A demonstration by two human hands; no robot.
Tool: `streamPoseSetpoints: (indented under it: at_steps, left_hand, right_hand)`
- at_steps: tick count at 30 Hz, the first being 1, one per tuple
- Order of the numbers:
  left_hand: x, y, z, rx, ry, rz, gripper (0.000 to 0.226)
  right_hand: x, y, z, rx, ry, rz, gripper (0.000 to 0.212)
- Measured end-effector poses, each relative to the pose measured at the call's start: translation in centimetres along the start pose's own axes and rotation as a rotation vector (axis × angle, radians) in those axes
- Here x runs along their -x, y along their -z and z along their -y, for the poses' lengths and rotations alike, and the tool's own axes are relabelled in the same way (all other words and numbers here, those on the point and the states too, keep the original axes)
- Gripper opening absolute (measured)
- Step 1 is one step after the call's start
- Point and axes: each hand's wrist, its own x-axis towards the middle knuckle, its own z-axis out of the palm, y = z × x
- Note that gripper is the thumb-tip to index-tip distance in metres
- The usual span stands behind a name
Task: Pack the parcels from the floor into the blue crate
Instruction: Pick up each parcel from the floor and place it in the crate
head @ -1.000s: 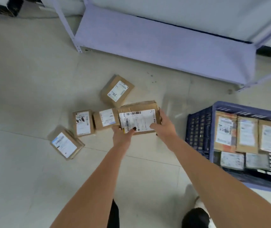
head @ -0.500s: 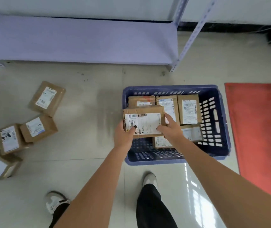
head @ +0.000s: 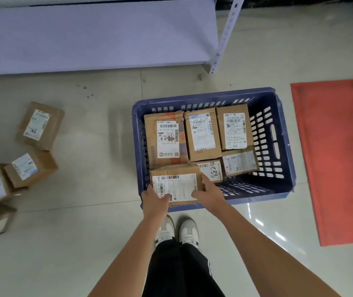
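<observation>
Two hands, left hand (head: 156, 200) and right hand (head: 208, 192), grip the labelled parcel (head: 176, 185) at the blue crate (head: 282, 133)'s near-left corner; placing step; next likely release, then floor parcels (head: 31, 168).

Pale lilac shelf board (head: 96, 35) beyond, perforated white upright (head: 224, 35) at its corner; red mat (head: 338, 159) flat on glossy floor tiles (head: 85, 243).

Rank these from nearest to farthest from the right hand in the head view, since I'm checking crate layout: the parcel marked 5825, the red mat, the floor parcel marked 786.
1. Parcel marked 5825: in the blue crate, just beyond the right hand.
2. Red mat: on the floor, right of the crate.
3. Floor parcel marked 786: far left.
</observation>
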Motion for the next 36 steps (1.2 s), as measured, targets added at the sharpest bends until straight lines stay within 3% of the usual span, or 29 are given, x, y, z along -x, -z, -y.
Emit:
streamPoseSetpoints:
  at_steps: [8,18,24,27,31,36]
  left_hand:
    - [-1.5,-0.9,0.1,-0.112,0.072,0.002,0.066]
    - [-3.3,-1.6,0.3,-0.238,0.101,0.034,0.067]
    - [-4.6,-2.2,0.4,-0.199,0.132,0.079,0.065]
    - [-4.9,-3.0,0.0,-0.338,0.140,0.077,0.079]
    - [-5.4,-4.3,-1.0,-0.566,0.098,0.147,0.071]
    - [-5.2,-5.8,-1.8,-0.489,0.194,0.166,0.086]
  right_hand:
    - [-2.3,-1.2,0.0,0.127,-0.041,0.054,0.068]
    - [-4.2,-2.1,-0.1,0.236,-0.065,0.043,0.061]
    - [-5.6,-3.4,-0.7,0.327,-0.125,0.051,0.086]
    - [-7.2,-3.6,-0.8,0.346,-0.134,0.038,0.084]
    - [-8.9,-3.9,-0.8,0.351,-0.161,0.039,0.086]
    - [-9.8,-4.7,-1.3,0.397,-0.171,0.011,0.085]
